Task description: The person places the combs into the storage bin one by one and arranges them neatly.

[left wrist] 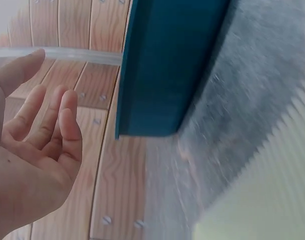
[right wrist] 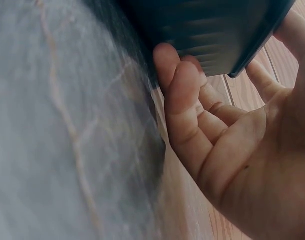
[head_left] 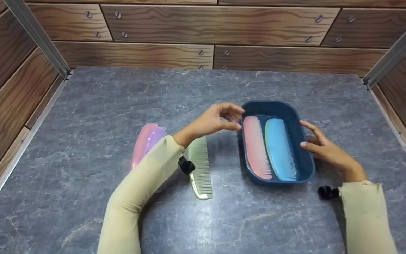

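A dark blue plastic bin (head_left: 305, 169) holds a pink comb (head_left: 255, 148) and a blue comb (head_left: 278, 150), lying side by side lengthwise. My left hand (head_left: 211, 121) hovers at the bin's left rim with fingers loosely bent and nothing in them. In the left wrist view its palm (left wrist: 37, 160) is bare beside the bin's wall (left wrist: 162, 75). My right hand (head_left: 324, 150) holds the bin's right side, thumb and index finger on the rim. The right wrist view shows its other fingers (right wrist: 185, 100) curled against the outer wall.
On the grey marbled table (head_left: 245, 225) lies a pale green comb (head_left: 202, 173), partly under my left forearm. A pink comb (head_left: 141, 143) and a purple comb (head_left: 156, 135) lie further left, partly hidden by the sleeve. Wood-patterned panels (head_left: 174, 24) border the table.
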The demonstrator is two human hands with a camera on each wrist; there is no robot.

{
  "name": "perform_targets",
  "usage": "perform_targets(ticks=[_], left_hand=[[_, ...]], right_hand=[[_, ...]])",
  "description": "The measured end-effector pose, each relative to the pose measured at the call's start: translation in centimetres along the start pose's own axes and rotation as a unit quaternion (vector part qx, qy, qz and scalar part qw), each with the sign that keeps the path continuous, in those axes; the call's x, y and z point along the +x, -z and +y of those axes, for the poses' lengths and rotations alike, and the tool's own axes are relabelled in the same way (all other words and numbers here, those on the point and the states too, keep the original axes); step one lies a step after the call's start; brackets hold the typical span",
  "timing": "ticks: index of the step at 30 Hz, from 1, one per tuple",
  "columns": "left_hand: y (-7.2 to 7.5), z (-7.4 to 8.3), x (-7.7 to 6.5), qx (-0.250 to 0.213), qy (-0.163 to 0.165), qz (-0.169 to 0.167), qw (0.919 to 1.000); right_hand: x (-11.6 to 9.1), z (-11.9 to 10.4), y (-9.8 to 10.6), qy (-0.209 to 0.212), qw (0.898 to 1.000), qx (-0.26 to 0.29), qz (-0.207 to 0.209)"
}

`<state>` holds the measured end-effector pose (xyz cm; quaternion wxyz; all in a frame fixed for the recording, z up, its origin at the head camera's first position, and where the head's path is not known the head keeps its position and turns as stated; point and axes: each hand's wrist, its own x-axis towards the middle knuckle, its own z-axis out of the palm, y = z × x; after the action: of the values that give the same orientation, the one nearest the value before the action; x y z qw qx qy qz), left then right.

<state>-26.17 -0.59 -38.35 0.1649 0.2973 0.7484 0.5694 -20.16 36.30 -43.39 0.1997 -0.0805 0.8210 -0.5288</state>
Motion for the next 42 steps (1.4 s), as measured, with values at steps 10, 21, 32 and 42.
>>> perform_targets(ticks=[10, 21, 32, 42], left_hand=[[2.5, -1.9, -1.8, 0.000, 0.026, 0.028, 0.9993], [4.7, -3.3, -2.4, 0.050, 0.074, 0.003, 0.9960], [6.5, -4.6, -3.2, 0.099, 0.141, -0.035, 0.9843], [6.9, -5.4, -3.7, 0.116, 0.169, -0.050, 0.9775]], right_hand=[[-0.1, -0.1, 0.0, -0.005, 1.000, -0.014, 0.002], [-0.5, 0.0, 0.3, -0.007, 1.000, -0.009, 0.002], [-0.4, 0.0, 0.3, -0.009, 1.000, -0.010, 0.002], [-0.1, 0.0, 0.1, -0.002, 1.000, 0.005, -0.008]])
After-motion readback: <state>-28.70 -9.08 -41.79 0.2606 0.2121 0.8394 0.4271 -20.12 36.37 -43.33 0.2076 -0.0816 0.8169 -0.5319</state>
